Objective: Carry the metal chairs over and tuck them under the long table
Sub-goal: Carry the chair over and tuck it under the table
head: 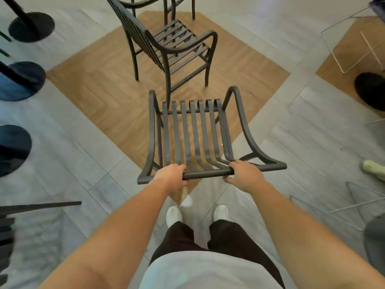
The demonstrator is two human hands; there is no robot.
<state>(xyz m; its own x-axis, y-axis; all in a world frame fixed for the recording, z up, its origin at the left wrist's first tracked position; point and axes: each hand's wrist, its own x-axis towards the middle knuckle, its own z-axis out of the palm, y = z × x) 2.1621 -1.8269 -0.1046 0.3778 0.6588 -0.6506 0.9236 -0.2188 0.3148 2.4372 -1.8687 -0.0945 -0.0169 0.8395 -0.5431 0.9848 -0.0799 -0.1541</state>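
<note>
Along the left edge, three round black bases (31,26) are standing on the grey floor (79,155), one behind another, with a dark slatted edge of furniture (39,206) poking in lower down; I cannot tell what it belongs to.

My left hand (171,177) is curling over the top rail of the chair I am holding (193,132), fingers wrapped over the bar and the thumb underneath. The chair is facing away from me, its slatted back and seat running forward over the wooden inlay (100,84) in the floor, its armrests sweeping out on both sides. My right hand (243,176) is gripping the same rail further along, fingers hooked over the top, thumb pointing down below it. My white shoes (174,215) are showing beneath the rail.

Just beyond, a second metal chair (173,46) is standing on the inlay, turned sideways, close to the first but apart from it. To the right, thin wire frames (352,44) are resting on the floor.
</note>
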